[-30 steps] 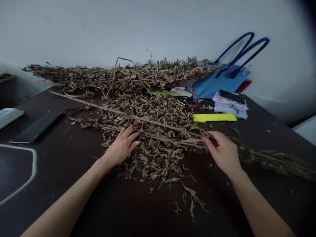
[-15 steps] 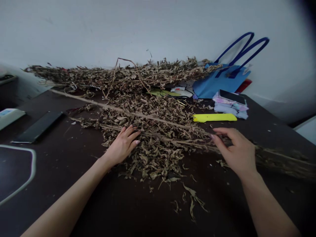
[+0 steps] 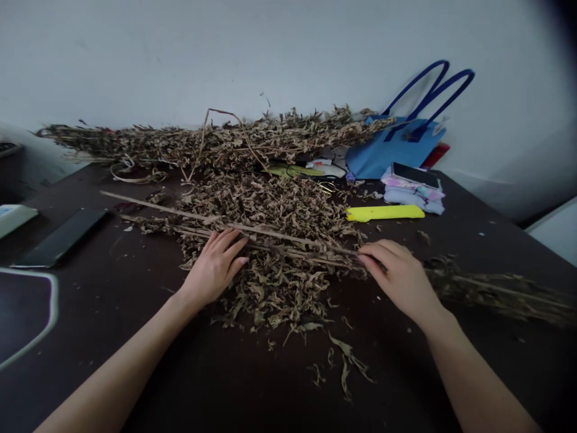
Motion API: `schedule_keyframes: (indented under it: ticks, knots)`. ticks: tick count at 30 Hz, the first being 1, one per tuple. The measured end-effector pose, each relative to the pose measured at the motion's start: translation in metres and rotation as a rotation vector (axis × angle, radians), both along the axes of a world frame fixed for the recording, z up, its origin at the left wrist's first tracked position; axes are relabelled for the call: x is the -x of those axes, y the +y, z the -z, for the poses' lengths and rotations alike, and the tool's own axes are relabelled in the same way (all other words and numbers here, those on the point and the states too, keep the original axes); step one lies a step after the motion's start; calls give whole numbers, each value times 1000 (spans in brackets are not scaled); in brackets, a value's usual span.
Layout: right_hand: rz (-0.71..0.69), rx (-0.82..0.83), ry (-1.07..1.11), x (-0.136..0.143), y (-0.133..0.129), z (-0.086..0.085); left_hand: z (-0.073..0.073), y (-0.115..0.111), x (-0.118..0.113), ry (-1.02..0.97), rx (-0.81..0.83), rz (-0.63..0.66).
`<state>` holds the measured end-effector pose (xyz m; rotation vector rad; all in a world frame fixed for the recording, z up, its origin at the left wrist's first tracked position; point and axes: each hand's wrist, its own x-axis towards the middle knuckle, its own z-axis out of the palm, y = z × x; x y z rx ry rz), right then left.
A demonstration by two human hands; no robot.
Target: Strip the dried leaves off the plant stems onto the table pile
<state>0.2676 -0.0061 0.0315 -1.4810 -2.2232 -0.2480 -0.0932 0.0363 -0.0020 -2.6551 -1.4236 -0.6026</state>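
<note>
A long dried plant stalk (image 3: 265, 230) slants over a heap of dried leaves (image 3: 288, 288); its left part is bare. My right hand (image 3: 396, 276) is closed in a pinch on the stalk's right part. My left hand (image 3: 214, 264) lies with fingers stretched out and thumb apart on the heap's left side, its fingertips beside or touching the stalks. Below the held stalk lies another leafy stalk (image 3: 297, 257), running toward my right hand. More leafy stems (image 3: 500, 288) extend past my right hand to the right edge.
A large bundle of dried stems (image 3: 216, 144) lies along the wall. A blue bag (image 3: 383, 150), a phone (image 3: 415, 174) on folded cloth (image 3: 412, 197) and a yellow-green tool (image 3: 385, 212) are at right. A dark flat slab (image 3: 63, 237) and white cable (image 3: 54, 300) are at left.
My right hand has moved left with the stalk, whose far left end has dropped closer to the heap. The left hand stays on the heap. The view has shifted slightly.
</note>
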Motion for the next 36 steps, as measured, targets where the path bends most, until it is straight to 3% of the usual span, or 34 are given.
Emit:
schedule_keyframes:
  ticks: [4, 7, 14, 17, 20, 26, 31, 36]
  knots:
    - [-5, 74, -31, 2, 2, 5, -9, -11, -7, -3, -125, -32]
    - [-14, 75, -15, 5, 2, 6, -13, -19, -13, -67, -148, 18]
    - [-57, -54, 43, 14, -2, 6, -10, -29, -29, -50, 96, 257]
    - [-65, -110, 45, 16, -5, 4, -6, -26, -32, 35, 139, 239]
    - [-95, -49, -2, 19, -9, 1, -4, -23, -35, 88, 123, 189]
    - [-145, 86, -110, 26, -13, -1, -13, -37, -42, 72, -70, 58]
    - [-148, 111, -143, 33, -14, -1, -26, -53, -44, -70, -195, 58]
    - [-223, 124, -190, 42, -22, -1, -21, -50, -43, -51, -192, 99]
